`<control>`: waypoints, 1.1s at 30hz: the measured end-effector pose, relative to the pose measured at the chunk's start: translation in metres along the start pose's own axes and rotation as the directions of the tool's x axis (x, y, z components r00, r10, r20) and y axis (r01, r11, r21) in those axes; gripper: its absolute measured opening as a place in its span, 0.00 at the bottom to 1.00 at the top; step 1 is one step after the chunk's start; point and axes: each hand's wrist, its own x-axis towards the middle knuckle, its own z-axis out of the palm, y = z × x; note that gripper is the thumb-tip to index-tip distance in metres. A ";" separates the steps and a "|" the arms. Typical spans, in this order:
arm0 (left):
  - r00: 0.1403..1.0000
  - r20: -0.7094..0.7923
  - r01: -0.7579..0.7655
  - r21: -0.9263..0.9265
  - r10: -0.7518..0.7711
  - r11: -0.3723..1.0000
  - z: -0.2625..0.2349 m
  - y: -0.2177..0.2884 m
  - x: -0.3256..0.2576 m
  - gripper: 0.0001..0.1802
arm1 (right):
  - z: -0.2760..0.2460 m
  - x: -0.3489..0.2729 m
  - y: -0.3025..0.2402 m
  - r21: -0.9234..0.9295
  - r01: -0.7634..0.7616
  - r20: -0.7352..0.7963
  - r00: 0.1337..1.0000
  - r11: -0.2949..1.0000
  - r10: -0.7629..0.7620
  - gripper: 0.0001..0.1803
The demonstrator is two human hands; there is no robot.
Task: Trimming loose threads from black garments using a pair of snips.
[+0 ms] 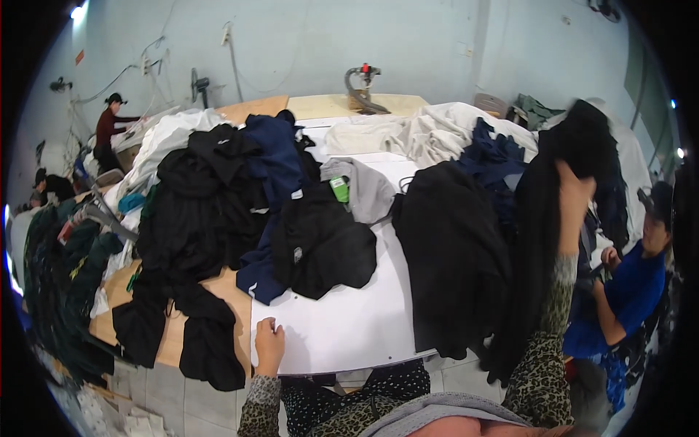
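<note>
Right hand [573, 191] gripping raised black garment [535, 240], fingers hidden in cloth

A small green rectangular tag [339, 189] lies on the grey garment near the table's middle; a tiny pale label [297, 254], apparently sewn, marks the black garment.

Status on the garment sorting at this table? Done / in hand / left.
Done: nothing looks folded or stacked; only a bare patch of the white table top in front. In hand: the right hand holds a black garment lifted up; the left hand rests on the table edge. Left: most of it, with the mixed black and navy heap and the white pile still unsorted.
</note>
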 end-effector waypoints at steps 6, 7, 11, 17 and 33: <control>0.999 -0.031 -0.032 0.214 0.040 0.976 0.007 -0.004 -0.014 0.13 | 0.129 -0.069 0.089 -0.669 0.084 0.308 0.935 0.738 0.173 0.62; 0.995 -0.036 -0.082 0.206 0.091 0.975 0.016 0.003 -0.013 0.12 | 0.127 -0.089 0.149 -0.745 0.071 0.359 0.881 0.663 0.309 0.62; 0.997 -0.027 -0.068 0.189 0.075 0.980 0.012 0.001 -0.019 0.10 | 0.145 -0.142 0.170 -0.765 -0.048 0.155 0.954 0.642 0.256 0.60; 0.996 0.015 -0.083 0.250 0.082 0.965 0.008 -0.003 -0.019 0.10 | 0.150 -0.126 0.109 -0.793 0.062 0.068 0.998 0.606 -0.013 0.51; 0.997 -0.001 -0.076 0.171 0.077 0.982 0.010 0.006 -0.011 0.08 | 0.433 -0.353 -0.030 -0.118 0.062 0.881 0.468 0.991 0.076 0.38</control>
